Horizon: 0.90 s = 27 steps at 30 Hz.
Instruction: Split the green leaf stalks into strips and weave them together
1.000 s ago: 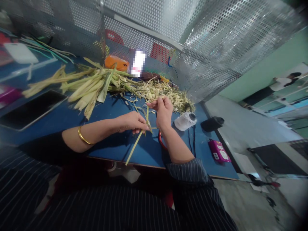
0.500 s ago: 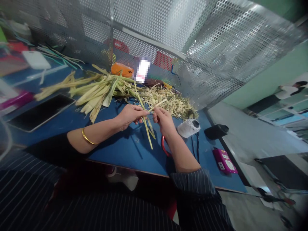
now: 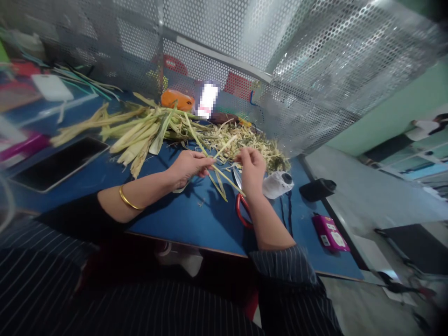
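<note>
My left hand (image 3: 192,169), with a gold bangle at the wrist, pinches several crossed pale yellow-green plant strips (image 3: 223,175) between thumb and fingers. They fan out above the blue table. My right hand (image 3: 251,170) is just to the right, fingers curled together and thumb pressed in. Whether a thin fibre lies in its fingertips cannot be made out. One strip runs down toward the right wrist. Red-handled scissors (image 3: 242,212) lie beneath the right hand, their blades partly hidden by it.
Behind my hands lie long dried stalks (image 3: 140,133) and a heap of shredded plant pieces (image 3: 245,144) against a perforated metal screen (image 3: 224,56). A dark tablet (image 3: 63,161) is on the left. A white thread cone (image 3: 277,185), black cylinder (image 3: 317,189) and purple packet (image 3: 331,233) stand right.
My right hand has moved away from the left, rightward. One strip has swung so its lower end points toward the right wrist. The left hand has kept its grip, and more of the scissors shows.
</note>
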Motion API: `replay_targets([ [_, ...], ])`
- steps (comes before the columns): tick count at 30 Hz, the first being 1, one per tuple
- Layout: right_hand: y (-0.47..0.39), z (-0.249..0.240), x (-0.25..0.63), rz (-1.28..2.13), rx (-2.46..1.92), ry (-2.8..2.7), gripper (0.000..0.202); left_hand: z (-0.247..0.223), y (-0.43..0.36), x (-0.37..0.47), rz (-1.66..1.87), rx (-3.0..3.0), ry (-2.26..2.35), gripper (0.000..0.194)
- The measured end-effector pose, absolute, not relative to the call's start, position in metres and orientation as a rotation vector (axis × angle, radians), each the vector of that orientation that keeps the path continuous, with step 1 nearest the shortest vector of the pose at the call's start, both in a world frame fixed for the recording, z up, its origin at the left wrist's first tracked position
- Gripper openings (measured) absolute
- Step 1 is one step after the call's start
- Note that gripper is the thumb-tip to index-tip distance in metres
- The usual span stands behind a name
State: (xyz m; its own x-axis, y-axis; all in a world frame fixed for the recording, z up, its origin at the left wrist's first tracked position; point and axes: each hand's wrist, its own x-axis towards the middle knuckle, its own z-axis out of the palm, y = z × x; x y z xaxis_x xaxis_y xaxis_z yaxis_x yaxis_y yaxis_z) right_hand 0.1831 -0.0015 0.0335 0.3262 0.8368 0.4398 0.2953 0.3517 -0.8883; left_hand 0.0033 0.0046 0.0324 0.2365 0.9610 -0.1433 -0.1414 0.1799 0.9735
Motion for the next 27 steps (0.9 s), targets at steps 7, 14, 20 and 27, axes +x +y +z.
replay_targets([
  [7,-0.04,0.031,0.156,-0.299,-1.131,-2.052,0.026,0.032,0.01,0.004,1.273,0.921,0.962,0.024],
  [14,-0.029,0.004,0.13,0.79,-1.264,-1.684,0.03,0.031,-0.001,0.012,1.157,0.903,0.857,0.023],
  [20,-0.032,0.006,0.131,0.905,-1.134,-1.523,0.025,0.034,0.002,0.005,0.995,1.04,0.743,0.012],
  [27,-0.041,0.017,0.13,0.726,-1.146,-1.723,0.02,0.038,0.008,-0.002,1.036,1.154,0.758,0.017],
])
